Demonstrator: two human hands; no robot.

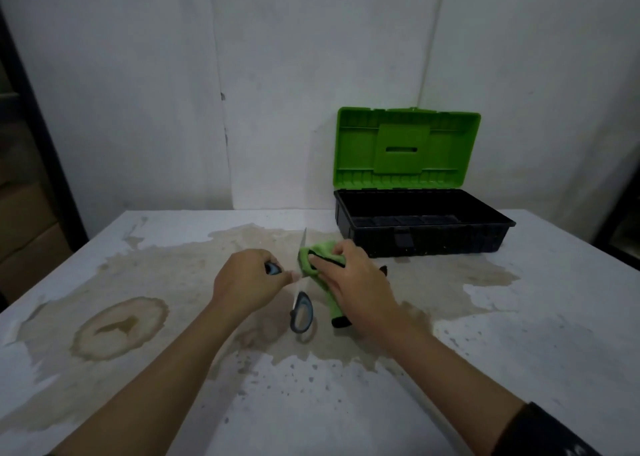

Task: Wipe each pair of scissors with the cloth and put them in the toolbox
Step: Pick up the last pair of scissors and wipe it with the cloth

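A pair of scissors (302, 311) with grey-blue handles is spread open over the middle of the table. My left hand (247, 284) grips its upper handle loop. One steel blade points away from me, its tip showing above the cloth. My right hand (349, 279) pinches a green cloth (308, 259) with black trim around that blade. The cloth's tail hangs down under my right palm. The toolbox (420, 228) stands open at the back right, a black base with a green lid tilted up. Its inside looks dark and I see no scissors in it.
The white table (519, 334) carries large brown stains and speckles. A small dark object (382, 269) peeks out just behind my right hand. A white wall stands behind the table. Brown boxes (24, 220) sit off the left edge.
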